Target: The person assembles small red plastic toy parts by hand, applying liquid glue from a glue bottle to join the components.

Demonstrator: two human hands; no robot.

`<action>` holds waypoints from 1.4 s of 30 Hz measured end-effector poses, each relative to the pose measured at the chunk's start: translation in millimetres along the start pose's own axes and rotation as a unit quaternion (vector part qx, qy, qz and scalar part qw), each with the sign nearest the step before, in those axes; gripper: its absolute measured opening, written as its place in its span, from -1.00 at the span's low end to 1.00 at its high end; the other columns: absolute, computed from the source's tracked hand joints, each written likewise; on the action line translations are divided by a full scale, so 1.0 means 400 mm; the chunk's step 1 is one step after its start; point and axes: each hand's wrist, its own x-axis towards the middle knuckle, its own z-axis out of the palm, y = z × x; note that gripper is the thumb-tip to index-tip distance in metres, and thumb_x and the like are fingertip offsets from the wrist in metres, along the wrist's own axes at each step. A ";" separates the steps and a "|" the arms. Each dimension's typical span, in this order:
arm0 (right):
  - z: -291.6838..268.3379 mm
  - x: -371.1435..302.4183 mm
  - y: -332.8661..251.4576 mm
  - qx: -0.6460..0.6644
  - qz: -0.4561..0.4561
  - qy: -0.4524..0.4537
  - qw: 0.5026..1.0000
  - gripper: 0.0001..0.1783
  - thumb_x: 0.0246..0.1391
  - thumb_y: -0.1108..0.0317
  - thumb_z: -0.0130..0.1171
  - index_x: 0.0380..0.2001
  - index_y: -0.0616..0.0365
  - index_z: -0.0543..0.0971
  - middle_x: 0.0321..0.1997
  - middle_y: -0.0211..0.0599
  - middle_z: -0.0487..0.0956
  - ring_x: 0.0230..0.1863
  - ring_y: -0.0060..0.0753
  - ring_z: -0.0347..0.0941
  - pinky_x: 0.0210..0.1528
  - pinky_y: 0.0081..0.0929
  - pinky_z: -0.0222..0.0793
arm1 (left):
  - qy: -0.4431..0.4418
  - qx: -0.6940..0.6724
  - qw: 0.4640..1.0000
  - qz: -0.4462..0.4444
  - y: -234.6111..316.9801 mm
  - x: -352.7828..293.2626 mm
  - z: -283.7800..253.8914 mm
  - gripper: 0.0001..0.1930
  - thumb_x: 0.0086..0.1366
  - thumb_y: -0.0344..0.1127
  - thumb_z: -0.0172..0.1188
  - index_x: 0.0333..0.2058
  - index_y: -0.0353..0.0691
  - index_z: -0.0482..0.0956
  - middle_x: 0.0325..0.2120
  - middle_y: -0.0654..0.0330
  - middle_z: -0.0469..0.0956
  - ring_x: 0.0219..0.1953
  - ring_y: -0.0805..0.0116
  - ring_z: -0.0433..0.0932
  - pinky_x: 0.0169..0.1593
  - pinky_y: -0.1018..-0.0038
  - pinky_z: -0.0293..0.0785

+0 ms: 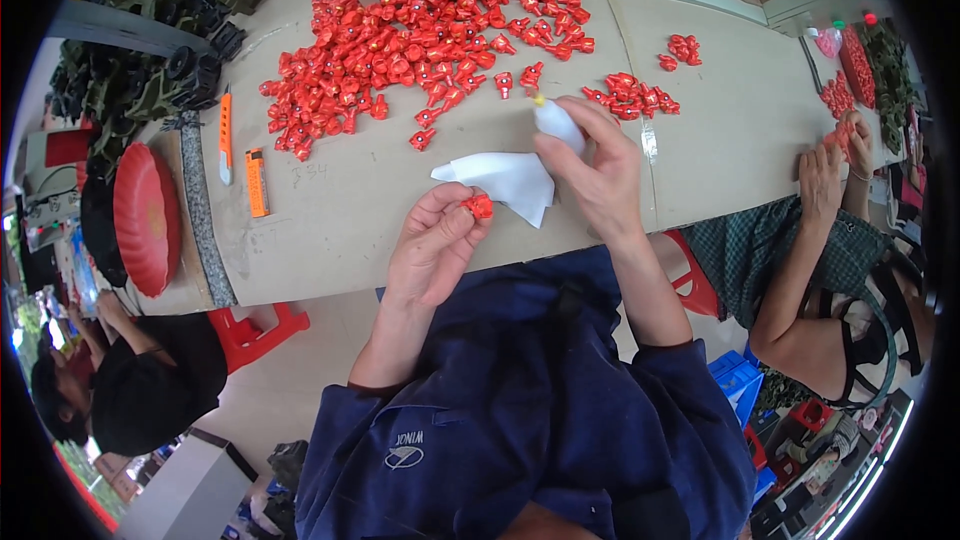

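1. Cardboard-covered table (380,210) fills the middle of the view; you sit at its near edge.
2. Heap of red plastic parts (420,35) on the far side, well apart from your hands; a smaller cluster (630,95) lies just beyond your right hand.
3. Red round stool seat (145,215) leans at the table's left end.
4. White cloth (505,180) lies on the table between your hands, touching the right one.
5. Your right hand (600,165) is closed around a small white bottle (558,120), yellow tip pointing away from you.
6. Your left hand (435,240) pinches one small red part (479,205) between thumb and fingertips, just beside the cloth.
7. Orange utility knife (226,135) and an orange lighter-shaped thing (257,182) lie on the left, untouched.
8. Another person's hand (825,175) rests on the table's right edge.
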 end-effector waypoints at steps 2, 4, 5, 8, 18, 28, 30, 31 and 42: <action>0.016 0.033 0.015 -0.144 -0.097 -0.020 0.985 -0.65 -0.19 0.48 0.20 -0.23 0.23 0.47 -0.33 -0.27 0.50 -0.29 -0.45 0.42 -0.22 -0.57 0.31 | -0.003 -0.004 1.000 0.006 0.003 0.001 0.004 -0.82 0.14 -0.53 0.04 -0.24 -0.28 0.45 -0.29 0.12 0.49 -0.21 0.37 0.47 -0.09 0.51 0.39; 0.039 0.037 0.008 -0.156 -0.086 -0.021 0.984 -0.66 -0.20 0.48 0.19 -0.24 0.21 0.47 -0.34 -0.25 0.49 -0.30 -0.40 0.43 -0.22 -0.55 0.31 | -0.005 -0.018 1.000 -0.002 0.006 0.001 0.001 -0.82 0.14 -0.53 0.03 -0.24 -0.28 0.45 -0.28 0.11 0.49 -0.20 0.36 0.47 -0.10 0.50 0.40; 0.050 0.038 0.005 -0.165 -0.073 -0.023 0.983 -0.66 -0.21 0.47 0.19 -0.25 0.19 0.48 -0.35 -0.23 0.49 -0.31 -0.36 0.43 -0.22 -0.53 0.32 | -0.011 -0.018 1.000 -0.004 0.008 0.001 0.002 -0.82 0.14 -0.53 0.03 -0.24 -0.28 0.45 -0.28 0.11 0.49 -0.20 0.36 0.47 -0.10 0.50 0.40; 0.073 0.039 0.011 -0.172 -0.056 -0.040 0.983 -0.64 -0.21 0.43 0.22 -0.24 0.17 0.47 -0.32 -0.27 0.50 -0.28 -0.46 0.42 -0.20 -0.57 0.30 | -0.011 -0.007 1.000 0.004 0.009 0.001 0.006 -0.83 0.15 -0.53 0.01 -0.24 -0.29 0.44 -0.29 0.10 0.49 -0.22 0.35 0.47 -0.12 0.51 0.41; -0.043 0.281 -0.085 -0.335 -0.056 0.017 0.940 -0.70 -0.11 0.36 0.11 -0.24 0.23 0.49 -0.37 -0.12 0.53 -0.35 -0.27 0.47 -0.24 -0.39 0.34 | 0.006 -0.001 1.000 0.001 0.028 -0.011 0.005 -0.83 0.16 -0.51 0.01 -0.24 -0.30 0.44 -0.35 0.11 0.49 -0.31 0.38 0.48 -0.23 0.57 0.42; -0.106 0.512 0.011 -0.413 -0.135 0.034 0.900 -0.76 -0.17 0.38 0.15 -0.34 0.21 0.54 -0.48 -0.18 0.55 -0.43 -0.33 0.47 -0.32 -0.44 0.36 | 0.016 0.002 1.000 0.002 0.022 -0.014 0.012 -0.83 0.17 -0.50 0.01 -0.23 -0.27 0.44 -0.35 0.11 0.49 -0.33 0.36 0.49 -0.28 0.58 0.42; -0.081 0.424 -0.038 -0.356 -0.145 -0.007 0.923 -0.79 -0.16 0.41 0.13 -0.36 0.18 0.54 -0.51 -0.25 0.55 -0.50 -0.43 0.45 -0.40 -0.53 0.36 | 0.025 0.016 1.000 0.009 0.024 -0.012 0.017 -0.83 0.16 -0.50 0.01 -0.23 -0.27 0.44 -0.35 0.11 0.49 -0.34 0.37 0.49 -0.28 0.58 0.43; -0.061 0.343 -0.081 -0.352 -0.129 -0.037 0.926 -0.81 -0.16 0.44 0.12 -0.37 0.17 0.54 -0.52 -0.28 0.54 -0.53 -0.48 0.43 -0.44 -0.58 0.35 | 0.026 0.030 0.999 0.015 0.024 -0.010 0.016 -0.83 0.16 -0.50 0.02 -0.23 -0.27 0.44 -0.35 0.10 0.49 -0.34 0.37 0.50 -0.29 0.58 0.43; -0.014 -0.066 -0.145 -0.234 -0.104 -0.197 0.946 -0.78 -0.20 0.56 0.10 -0.36 0.23 0.54 -0.50 -0.26 0.52 -0.48 -0.35 0.42 -0.47 -0.50 0.35 | 0.059 0.208 0.974 0.065 -0.021 -0.005 0.044 -0.83 0.09 -0.56 0.09 -0.29 -0.38 0.46 -0.38 0.11 0.51 -0.35 0.45 0.48 -0.29 0.57 0.43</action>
